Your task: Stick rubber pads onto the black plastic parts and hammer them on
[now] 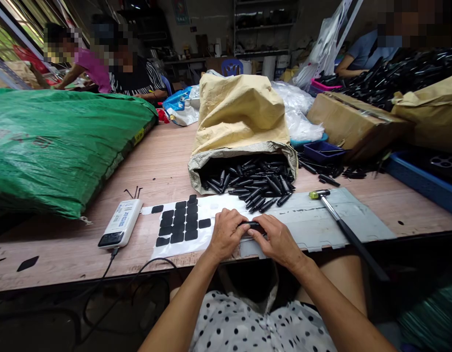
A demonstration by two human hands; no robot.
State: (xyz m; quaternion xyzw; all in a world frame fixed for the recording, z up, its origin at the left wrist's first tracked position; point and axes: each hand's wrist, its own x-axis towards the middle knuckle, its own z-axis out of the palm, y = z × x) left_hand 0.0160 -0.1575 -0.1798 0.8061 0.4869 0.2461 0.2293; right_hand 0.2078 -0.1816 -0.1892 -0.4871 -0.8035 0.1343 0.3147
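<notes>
My left hand [227,233] and my right hand [275,239] meet at the table's near edge, fingers curled around a small black cylindrical part [252,225] held between them. They rest over a grey metal plate [321,220]. Just left lies a white sheet [163,249] carrying several black rectangular pads [180,222]. Behind the hands, a tan paper sack [240,117] lies open with many black cylindrical parts [253,183] spilling out of its mouth.
A hammer [343,227] with a black handle lies on the plate at right. A white power bank [121,222] with a cable sits left. A big green sack [57,142] fills the left side. Cardboard box [352,122], blue trays [323,150] and other people stand farther back.
</notes>
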